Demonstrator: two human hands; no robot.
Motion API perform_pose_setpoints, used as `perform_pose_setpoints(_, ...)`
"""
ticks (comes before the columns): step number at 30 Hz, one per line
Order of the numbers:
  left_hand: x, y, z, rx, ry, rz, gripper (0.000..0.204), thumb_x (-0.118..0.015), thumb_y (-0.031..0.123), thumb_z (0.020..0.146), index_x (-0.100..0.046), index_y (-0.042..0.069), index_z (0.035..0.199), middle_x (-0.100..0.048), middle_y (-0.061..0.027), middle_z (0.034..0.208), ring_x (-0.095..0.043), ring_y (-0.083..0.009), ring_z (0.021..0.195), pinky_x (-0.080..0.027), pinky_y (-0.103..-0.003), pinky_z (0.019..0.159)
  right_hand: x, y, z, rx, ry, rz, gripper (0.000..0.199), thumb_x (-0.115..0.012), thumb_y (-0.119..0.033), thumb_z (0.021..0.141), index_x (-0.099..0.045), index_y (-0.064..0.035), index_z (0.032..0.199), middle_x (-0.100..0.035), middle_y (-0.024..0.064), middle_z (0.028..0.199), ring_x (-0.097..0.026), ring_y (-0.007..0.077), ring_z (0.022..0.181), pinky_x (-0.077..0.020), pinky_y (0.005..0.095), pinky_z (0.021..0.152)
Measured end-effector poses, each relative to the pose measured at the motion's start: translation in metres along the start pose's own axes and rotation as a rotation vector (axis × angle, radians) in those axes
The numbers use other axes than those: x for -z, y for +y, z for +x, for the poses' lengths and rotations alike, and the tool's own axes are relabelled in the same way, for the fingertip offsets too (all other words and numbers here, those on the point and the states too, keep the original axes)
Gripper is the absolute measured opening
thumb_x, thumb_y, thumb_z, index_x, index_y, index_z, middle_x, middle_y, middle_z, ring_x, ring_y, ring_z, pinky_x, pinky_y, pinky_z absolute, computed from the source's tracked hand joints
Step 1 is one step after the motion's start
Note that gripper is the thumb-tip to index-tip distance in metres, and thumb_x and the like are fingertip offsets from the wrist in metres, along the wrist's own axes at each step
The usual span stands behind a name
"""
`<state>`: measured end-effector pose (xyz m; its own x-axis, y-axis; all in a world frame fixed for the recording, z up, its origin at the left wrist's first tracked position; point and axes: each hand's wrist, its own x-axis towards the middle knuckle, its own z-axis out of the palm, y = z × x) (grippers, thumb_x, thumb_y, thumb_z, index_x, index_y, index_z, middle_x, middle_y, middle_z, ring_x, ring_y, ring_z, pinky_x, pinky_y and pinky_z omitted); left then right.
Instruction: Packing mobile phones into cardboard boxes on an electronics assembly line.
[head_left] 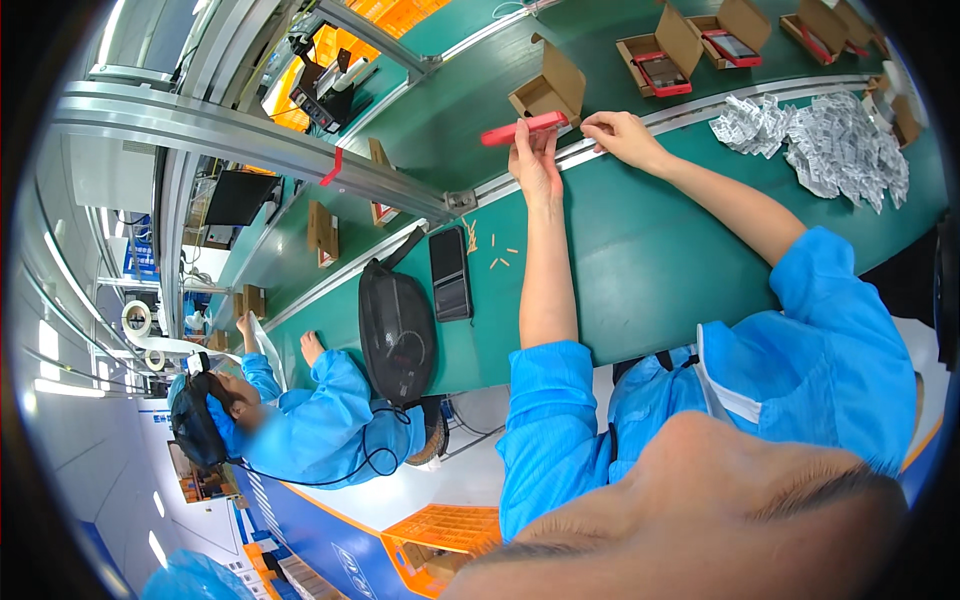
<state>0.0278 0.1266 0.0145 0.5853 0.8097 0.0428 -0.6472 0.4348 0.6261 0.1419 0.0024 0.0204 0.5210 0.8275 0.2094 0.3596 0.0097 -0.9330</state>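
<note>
Green tabletop (660,270) runs under the arms, with a metal rail (690,112) along its far side. One red gadget (522,130) is up in the left hand (537,160), just in front of an open brown box (552,85). That hand's fingers are curled around it. Near it, the right hand (620,138) is half closed, fingertips close together; I cannot tell if they pinch anything. Many small white packets (845,145) lie in a pile to the right. A black bag (397,325) sits at the left.
</note>
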Motion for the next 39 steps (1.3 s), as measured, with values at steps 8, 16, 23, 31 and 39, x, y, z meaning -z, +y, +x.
perform_pose_setpoints(8, -0.006, -0.007, -0.004, -0.115, 0.042, 0.136, 0.031, -0.068, 0.027, 0.084, -0.053, 0.004, 0.098, -0.061, -0.0075, 0.094, -0.061, -0.0172, 0.088, -0.051, -0.036, 0.085, -0.033, 0.005, 0.019, -0.185, 0.092, 0.445, 0.025, -0.066, -0.017, 0.082, -0.068, 0.0037, 0.094, -0.067, 0.0065, 0.079, -0.062, 0.0105, 0.064, -0.0478, 0.0229, 0.060)
perform_pose_setpoints(16, -0.015, -0.015, -0.006, -0.223, 0.059, 0.197, 0.030, -0.068, 0.028, 0.084, -0.054, 0.004, 0.097, -0.060, -0.0087, 0.095, -0.060, -0.0199, 0.092, -0.049, -0.037, 0.087, -0.046, 0.007, 0.017, -0.178, 0.231, 0.725, 0.016, -0.063, -0.009, 0.082, -0.067, 0.0033, 0.092, -0.067, 0.0074, 0.081, -0.060, 0.0103, 0.067, -0.0475, 0.0217, 0.062)
perform_pose_setpoints(23, 0.000, -0.008, -0.002, -0.337, 0.052, 0.439, 0.032, -0.068, 0.022, 0.084, -0.050, 0.005, 0.105, -0.056, -0.0051, 0.102, -0.058, -0.0176, 0.094, -0.048, -0.038, 0.088, 0.004, -0.023, -0.021, -0.075, -0.087, 0.475, 0.013, -0.063, -0.012, 0.081, -0.066, 0.0015, 0.082, -0.064, 0.0052, 0.073, -0.059, 0.0089, 0.064, -0.0475, 0.0237, 0.062)
perform_pose_setpoints(31, -0.026, -0.017, -0.009, -0.193, -0.069, 0.301, 0.028, -0.066, 0.020, 0.086, -0.051, 0.006, 0.104, -0.056, -0.0029, 0.100, -0.056, -0.0144, 0.093, -0.046, -0.041, 0.089, 0.094, -0.005, -0.050, -0.187, -0.141, 0.066, 0.021, -0.067, -0.024, 0.082, -0.068, -0.0027, 0.086, -0.062, 0.0026, 0.072, -0.057, 0.0075, 0.056, -0.0451, 0.0208, 0.053)
perform_pose_setpoints(39, -0.066, -0.048, -0.029, -0.186, -0.118, 0.362, 0.029, -0.066, 0.018, 0.086, -0.050, 0.003, 0.105, -0.057, -0.0047, 0.097, -0.058, -0.0158, 0.092, -0.049, -0.034, 0.085, 0.029, 0.009, -0.027, -0.371, 0.076, 0.672, 0.033, -0.072, -0.026, 0.079, -0.064, -0.0025, 0.101, -0.063, 0.0015, 0.085, -0.054, 0.0061, 0.064, -0.0400, 0.0199, 0.055)
